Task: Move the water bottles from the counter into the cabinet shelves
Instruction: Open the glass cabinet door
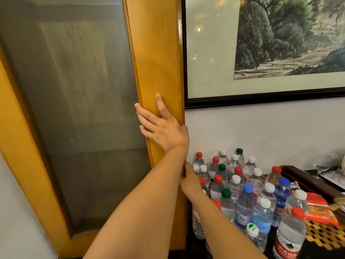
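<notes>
Several clear water bottles (244, 200) with red, white, green and blue caps stand crowded on the dark counter (194, 245) at the lower right. To their left is the wooden cabinet door (158, 58) with its frosted glass pane (78, 94). My left hand (160, 126) presses flat on the door's right stile, fingers straight and spread. Lower down, my right hand (188, 181) reaches to the door's right edge, its fingers curled round that edge and mostly hidden behind it. The shelves inside are only dim shapes through the glass.
A framed landscape painting (280, 53) hangs on the wall above the bottles. At the far right lie orange snack packets (319, 208) on a woven mat (323, 236), with a dark wooden tray (306, 180) and a wine glass (322, 163) behind.
</notes>
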Demonstrator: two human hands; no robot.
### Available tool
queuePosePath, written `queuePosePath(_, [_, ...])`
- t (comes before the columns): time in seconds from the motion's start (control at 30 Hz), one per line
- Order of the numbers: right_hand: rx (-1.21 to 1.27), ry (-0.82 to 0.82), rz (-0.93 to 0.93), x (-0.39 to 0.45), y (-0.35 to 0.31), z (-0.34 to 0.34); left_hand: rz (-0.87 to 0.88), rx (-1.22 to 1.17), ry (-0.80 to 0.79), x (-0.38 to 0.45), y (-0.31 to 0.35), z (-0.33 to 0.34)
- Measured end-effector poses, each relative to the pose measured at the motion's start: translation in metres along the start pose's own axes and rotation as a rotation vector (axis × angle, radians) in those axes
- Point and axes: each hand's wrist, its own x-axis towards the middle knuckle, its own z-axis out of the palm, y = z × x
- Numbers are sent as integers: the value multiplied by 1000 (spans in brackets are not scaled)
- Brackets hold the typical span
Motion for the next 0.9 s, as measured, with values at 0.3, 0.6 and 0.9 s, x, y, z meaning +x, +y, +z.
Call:
queuePosePath(0.3, [124,40,-51,-61,8,0,109,-111,-56,-28,-17,-47])
queuePosePath(0.6, [199,-146,-31,-94,13,1,93,-220,-37,-49,-24,-85])
queuePosePath(0.9, [223,-84,87,-107,4,7,31,-124,-150,-48,-18,-102])
